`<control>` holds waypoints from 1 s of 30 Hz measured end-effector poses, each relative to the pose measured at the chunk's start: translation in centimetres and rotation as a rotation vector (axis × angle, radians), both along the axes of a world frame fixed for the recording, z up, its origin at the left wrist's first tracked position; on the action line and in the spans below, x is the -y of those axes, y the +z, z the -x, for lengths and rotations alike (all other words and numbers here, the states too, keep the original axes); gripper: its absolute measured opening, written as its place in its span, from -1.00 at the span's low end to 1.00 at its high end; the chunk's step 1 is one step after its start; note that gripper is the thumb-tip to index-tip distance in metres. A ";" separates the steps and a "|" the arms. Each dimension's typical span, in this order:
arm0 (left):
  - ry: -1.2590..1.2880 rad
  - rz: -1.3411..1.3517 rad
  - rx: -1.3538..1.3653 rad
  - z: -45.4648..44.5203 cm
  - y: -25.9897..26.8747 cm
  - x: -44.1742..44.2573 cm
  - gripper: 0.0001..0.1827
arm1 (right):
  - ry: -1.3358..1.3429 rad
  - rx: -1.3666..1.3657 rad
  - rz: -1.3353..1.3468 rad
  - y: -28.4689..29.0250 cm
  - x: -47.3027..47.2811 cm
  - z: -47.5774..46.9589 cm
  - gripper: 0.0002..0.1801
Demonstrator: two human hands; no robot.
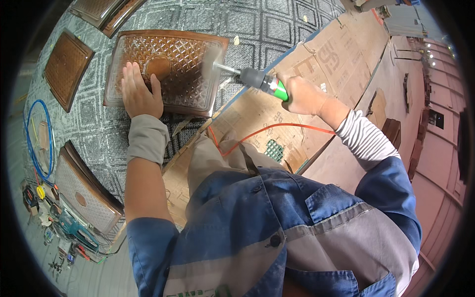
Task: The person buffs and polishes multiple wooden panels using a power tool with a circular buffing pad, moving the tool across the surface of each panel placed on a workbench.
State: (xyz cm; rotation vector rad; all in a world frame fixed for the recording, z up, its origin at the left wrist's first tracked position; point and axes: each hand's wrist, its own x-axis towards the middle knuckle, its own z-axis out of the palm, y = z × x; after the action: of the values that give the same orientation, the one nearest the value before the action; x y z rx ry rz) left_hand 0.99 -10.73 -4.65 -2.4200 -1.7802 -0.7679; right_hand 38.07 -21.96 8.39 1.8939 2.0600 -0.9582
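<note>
A brown wooden panel (187,55) with a diamond-pattern relief and a smooth oval medallion (159,66) lies before me on a patterned carpet. My left hand (141,91) is laid flat on its lower left part, holding nothing, thumb spread from the fingers. In my right hand (306,94) is a power drill (263,82), with a dark chuck and a green body. From the chuck a metal shaft (228,68) reaches the panel's right border. At its tip a round attachment (210,65) is blurred, apparently spinning; its kind cannot be told.
More panels lie to the left: a brown one (68,70) and a whitish one (83,193). Near them are a coiled blue hose (28,137) and a teal power tool (76,228) among small items. Cardboard (334,55) borders the carpet; an orange hose (274,126) crosses it.
</note>
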 end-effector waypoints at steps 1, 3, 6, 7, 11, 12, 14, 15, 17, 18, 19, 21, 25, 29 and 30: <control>0.001 0.003 -0.002 0.0 0.0 -0.1 -0.41 | 0.029 -0.018 0.040 0.2 0.2 0.2 -0.52; 0.014 0.013 -0.002 0.0 0.1 0.1 -0.41 | 0.099 -0.049 0.123 0.9 1.3 1.5 -0.53; 0.002 0.000 0.001 0.2 -0.2 0.1 -0.41 | 0.163 -0.073 0.100 -0.5 2.9 1.7 -0.47; -0.001 0.000 0.004 0.2 -0.3 0.1 -0.41 | 0.130 -0.120 0.069 -1.2 2.8 1.4 -0.47; -0.009 0.007 0.007 0.1 -0.2 -0.1 -0.41 | -0.002 -0.140 -0.104 -1.9 -0.7 -0.8 -0.50; -0.004 0.014 0.004 0.1 -0.2 0.0 -0.40 | -0.036 -0.112 -0.098 -1.3 -1.7 -1.0 -0.50; -0.014 0.003 0.008 0.0 -0.1 0.0 -0.40 | -0.056 -0.082 -0.095 -1.2 -2.2 -1.4 -0.49; -0.017 -0.002 0.010 0.0 -0.1 0.0 -0.40 | -0.041 -0.093 -0.061 -1.2 -2.0 -1.3 -0.49; -0.016 -0.014 0.001 0.0 0.0 0.0 -0.39 | -0.011 -0.114 0.007 -0.9 -1.3 -0.9 -0.49; -0.014 -0.019 -0.003 0.1 0.0 0.0 -0.39 | -0.019 -0.137 -0.024 -0.9 -1.2 -0.8 -0.57; -0.010 -0.005 -0.005 0.1 0.0 0.1 -0.39 | -0.045 -0.120 -0.025 -0.7 -1.4 -0.8 -0.57; -0.002 0.020 -0.010 -0.1 -0.1 0.0 -0.40 | -0.099 -0.087 -0.031 -0.2 -1.8 -1.2 -0.57; -0.004 -0.003 -0.010 0.0 0.0 0.0 -0.39 | 0.047 -0.125 0.013 -0.8 -1.1 -0.7 -0.57; -0.010 0.009 -0.027 0.0 0.0 -0.1 -0.39 | -0.072 -0.087 -0.057 -0.8 -2.5 -0.7 -0.55; -0.007 0.018 -0.033 -0.1 0.1 -0.2 -0.39 | -0.054 -0.099 -0.060 -0.5 -2.4 -0.7 -0.53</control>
State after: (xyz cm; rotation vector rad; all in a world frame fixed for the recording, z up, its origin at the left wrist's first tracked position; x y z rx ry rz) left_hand 1.07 -10.58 -4.54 -2.4369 -1.7758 -0.7105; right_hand 38.80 -19.51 7.88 1.9792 2.1259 -1.0333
